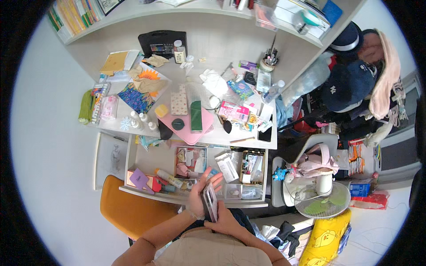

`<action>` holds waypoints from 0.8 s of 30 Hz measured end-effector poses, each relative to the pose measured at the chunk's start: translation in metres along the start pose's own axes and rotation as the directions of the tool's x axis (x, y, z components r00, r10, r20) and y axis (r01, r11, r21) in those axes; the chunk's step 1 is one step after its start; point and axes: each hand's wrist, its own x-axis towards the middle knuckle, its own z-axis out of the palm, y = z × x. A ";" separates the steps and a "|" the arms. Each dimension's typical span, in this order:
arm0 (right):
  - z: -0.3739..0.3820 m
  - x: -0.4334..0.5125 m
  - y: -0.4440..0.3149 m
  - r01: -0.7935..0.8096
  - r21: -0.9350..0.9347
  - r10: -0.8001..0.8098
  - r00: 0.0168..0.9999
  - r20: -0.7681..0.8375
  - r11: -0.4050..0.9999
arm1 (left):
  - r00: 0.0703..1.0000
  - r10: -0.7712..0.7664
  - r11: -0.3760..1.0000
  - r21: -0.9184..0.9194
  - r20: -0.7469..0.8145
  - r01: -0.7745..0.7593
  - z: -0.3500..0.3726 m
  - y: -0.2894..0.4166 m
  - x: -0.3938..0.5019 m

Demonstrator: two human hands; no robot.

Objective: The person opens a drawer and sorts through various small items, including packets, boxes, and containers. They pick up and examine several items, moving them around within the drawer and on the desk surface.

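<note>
My right hand (224, 217) grips the lower end of a slim, flat rectangular case (210, 202), with dark and pale surfaces, held on edge in front of my body. Its exact kind is unclear. My left hand (198, 196) is beside it, palm up and fingers spread, against or just behind the case; contact is hard to tell. Beyond both hands is a pulled-out desk drawer (153, 156). Inside are a white box (227, 168), an open box of small items (190, 163), a black-edged organizer (253, 166), a yellow-and-white tube (169, 178) and a purple hand mirror (142, 180).
The cluttered desktop (219, 141) carries a pink mat (189, 134), a green box (196, 116), a clear bottle (273, 91) and a phone (265, 133) near its edge. An orange chair (133, 206) stands left; a fan (322, 201) and a bag-laden chair (278, 186) stand right.
</note>
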 end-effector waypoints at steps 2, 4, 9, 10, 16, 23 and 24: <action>-0.003 -0.001 0.002 0.047 0.176 -0.030 0.994 -0.102 0.983 | 0.999 0.031 0.999 0.030 -0.019 -0.030 -0.004 -0.012 0.001; -0.005 -0.008 -0.009 0.014 0.134 0.012 0.980 -0.197 0.991 | 0.991 -0.012 1.000 -0.028 -0.131 0.009 -0.003 -0.012 0.001; -0.003 -0.013 0.001 0.114 0.082 -0.100 0.984 -0.150 0.990 | 0.998 -0.050 0.998 -0.050 -0.049 0.048 0.007 -0.012 -0.006; -0.003 -0.014 0.002 0.104 0.168 -0.066 0.973 -0.220 0.980 | 0.997 -0.051 0.997 -0.060 -0.061 0.047 0.003 -0.015 -0.005; -0.012 -0.017 -0.001 0.031 -0.084 -0.040 0.993 -0.109 0.996 | 0.987 -0.147 0.973 -0.187 -0.064 0.133 0.003 -0.017 -0.006; -0.009 -0.015 0.017 -0.048 -0.169 0.012 0.979 -0.204 0.985 | 0.982 -0.189 0.930 -0.317 0.024 0.187 0.004 -0.019 -0.004; -0.008 -0.013 0.021 -0.087 -0.187 0.031 0.959 -0.281 0.978 | 0.970 -0.242 0.917 -0.333 -0.031 0.218 -0.004 -0.025 0.003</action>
